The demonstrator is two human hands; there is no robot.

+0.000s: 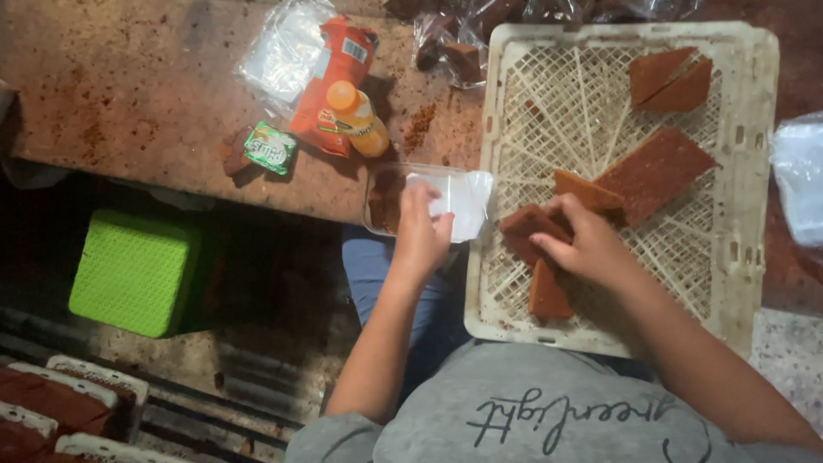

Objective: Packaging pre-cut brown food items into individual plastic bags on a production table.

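Observation:
My left hand (422,230) grips the edge of a clear plastic bag (461,199) over a clear plastic tub (386,199) with brown pieces in it, at the table's near edge. My right hand (583,244) pinches a brown flat slab (530,230) lying in the cream lattice crate (737,257). Several more brown slabs lie in the crate, one wedge (547,296) just below my right hand and a large one (656,171) beyond it.
A red snack packet (330,81), a small orange bottle (358,120), a green sachet (271,147) and clear bags (283,47) lie on the brown table (111,77). A green stool (133,273) stands at the left. Filled trays (60,407) sit bottom left.

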